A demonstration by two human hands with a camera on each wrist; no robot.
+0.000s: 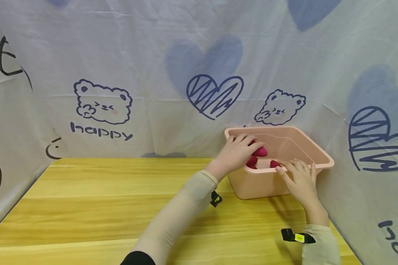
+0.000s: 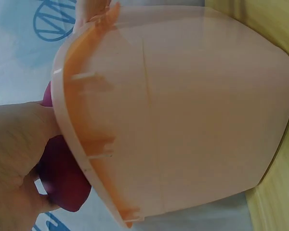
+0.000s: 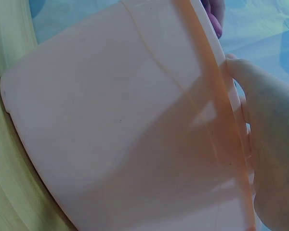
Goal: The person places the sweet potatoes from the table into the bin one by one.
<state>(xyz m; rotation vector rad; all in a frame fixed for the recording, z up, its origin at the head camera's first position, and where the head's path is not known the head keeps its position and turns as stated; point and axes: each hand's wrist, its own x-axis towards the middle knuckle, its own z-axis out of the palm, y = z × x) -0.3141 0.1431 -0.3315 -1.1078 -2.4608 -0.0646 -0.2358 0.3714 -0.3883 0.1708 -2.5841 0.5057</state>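
Note:
A peach-pink plastic bin [image 1: 268,184] stands on the wooden table by the right-hand wall of cloth. My left hand [image 1: 236,151] reaches over its near-left rim and grips a smooth, rounded magenta object [image 1: 260,151]; its exact kind is unclear. Below that hand a dark red rounded object [image 1: 251,162] shows inside the bin. Over the near rim, toward the right, my right hand [image 1: 300,180] bends its fingers inward, with the thumb [image 3: 237,66] against the rim. Its fingertips are partly hidden. Close to that thumb, another red piece [image 1: 274,163] lies in the bin.
White cloth [image 1: 152,73] printed with blue hearts and bears hangs behind the table and at both sides. The wooden tabletop [image 1: 103,198] extends left of the bin. Each wrist carries a black strap [image 1: 298,236] with a yellow label.

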